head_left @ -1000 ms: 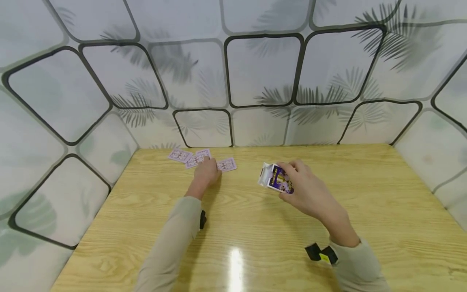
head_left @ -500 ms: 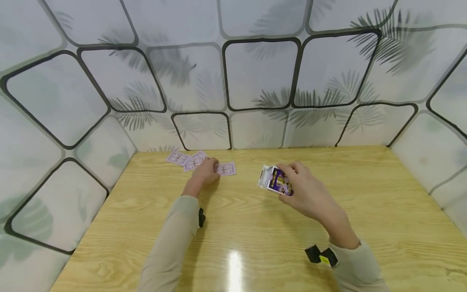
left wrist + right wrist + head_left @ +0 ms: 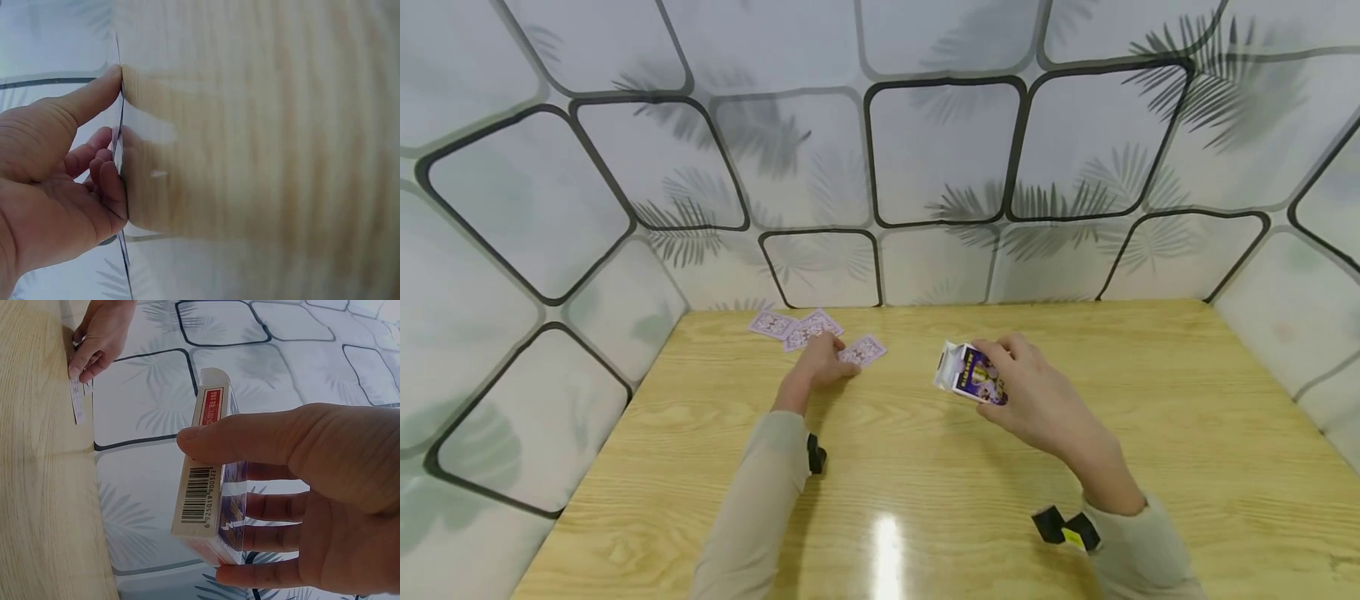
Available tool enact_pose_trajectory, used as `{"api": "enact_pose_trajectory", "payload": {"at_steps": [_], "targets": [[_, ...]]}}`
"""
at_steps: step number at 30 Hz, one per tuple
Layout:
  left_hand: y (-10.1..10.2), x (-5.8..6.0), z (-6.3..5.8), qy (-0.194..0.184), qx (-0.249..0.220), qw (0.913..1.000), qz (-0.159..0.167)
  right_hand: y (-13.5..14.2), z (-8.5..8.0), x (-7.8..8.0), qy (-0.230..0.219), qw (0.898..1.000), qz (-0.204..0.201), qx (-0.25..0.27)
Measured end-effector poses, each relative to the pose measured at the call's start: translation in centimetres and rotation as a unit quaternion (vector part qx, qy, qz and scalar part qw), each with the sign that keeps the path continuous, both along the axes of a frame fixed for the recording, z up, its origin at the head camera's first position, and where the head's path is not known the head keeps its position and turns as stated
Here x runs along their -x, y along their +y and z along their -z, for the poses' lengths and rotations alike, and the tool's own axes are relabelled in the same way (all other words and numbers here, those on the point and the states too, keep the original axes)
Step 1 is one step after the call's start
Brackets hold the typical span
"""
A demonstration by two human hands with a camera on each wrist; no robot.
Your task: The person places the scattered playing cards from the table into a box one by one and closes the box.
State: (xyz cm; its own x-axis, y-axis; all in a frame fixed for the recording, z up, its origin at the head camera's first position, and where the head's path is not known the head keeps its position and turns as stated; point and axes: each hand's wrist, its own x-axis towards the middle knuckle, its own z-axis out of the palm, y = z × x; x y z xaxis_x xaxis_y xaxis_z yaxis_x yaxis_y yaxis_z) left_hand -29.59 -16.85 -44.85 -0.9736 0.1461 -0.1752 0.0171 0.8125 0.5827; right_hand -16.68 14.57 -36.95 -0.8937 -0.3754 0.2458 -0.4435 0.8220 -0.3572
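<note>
Hands (image 3: 822, 362) (image 3: 1041, 404) — touching card (image 3: 867, 350), gripping box (image 3: 979, 375)

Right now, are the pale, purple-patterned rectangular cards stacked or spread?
Spread: cards lie in a row, the rightmost one at the left hand.

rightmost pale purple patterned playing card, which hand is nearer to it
Left. The left hand touches the card; the right hand is off to its right, holding a purple-and-white rectangular box.

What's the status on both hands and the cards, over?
Left hand touching rightmost card. Right hand gripping card box above table. Other cards farther left, backs up. No obstruction visible.
</note>
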Motion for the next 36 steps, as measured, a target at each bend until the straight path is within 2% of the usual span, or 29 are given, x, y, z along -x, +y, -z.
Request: {"api": "enact_pose_trajectory", "payload": {"at_steps": [4, 8, 14, 20, 23, 27, 32, 36], "targets": [[-0.2, -0.4, 0.3, 0.003, -0.017, 0.9998, -0.008, 0.0, 0.0, -0.2, 0.0, 1.0, 0.0, 0.0], [0.1, -0.9, 0.4, 0.004, -0.047, 0.9983, -0.034, -0.1, -0.1, -0.2, 0.003, 1.0, 0.0, 0.0], [1.3, -2.1, 0.0, -0.002, -0.059, 0.997, -0.05, 0.0, -0.1, -0.2, -0.003, 1.0, 0.0, -0.004], [1.1, -3.5, -0.2, -0.002, -0.106, 0.9884, -0.108, -0.1, -0.1, -0.1, 0.0, 1.0, -0.006, -0.007], [0.9, -3.9, -0.1, -0.007, -0.145, 0.9818, -0.122, -0.2, 0.0, -0.1, -0.001, 1.0, -0.007, -0.005], [0.8, -4.4, 0.3, -0.005, -0.193, 0.9735, -0.122, -0.1, 0.1, 0.0, -0.006, 1.0, -0.006, -0.004], [1.1, -4.7, -0.1, 0.04, -0.19, 0.9756, -0.103, -0.1, 0.3, 0.2, -0.004, 1.0, 0.0, -0.004], [1.2, -5.0, -0.9, 0.068, -0.187, 0.9764, -0.084, -0.1, 0.4, 0.4, -0.001, 1.0, 0.004, -0.003]]}}
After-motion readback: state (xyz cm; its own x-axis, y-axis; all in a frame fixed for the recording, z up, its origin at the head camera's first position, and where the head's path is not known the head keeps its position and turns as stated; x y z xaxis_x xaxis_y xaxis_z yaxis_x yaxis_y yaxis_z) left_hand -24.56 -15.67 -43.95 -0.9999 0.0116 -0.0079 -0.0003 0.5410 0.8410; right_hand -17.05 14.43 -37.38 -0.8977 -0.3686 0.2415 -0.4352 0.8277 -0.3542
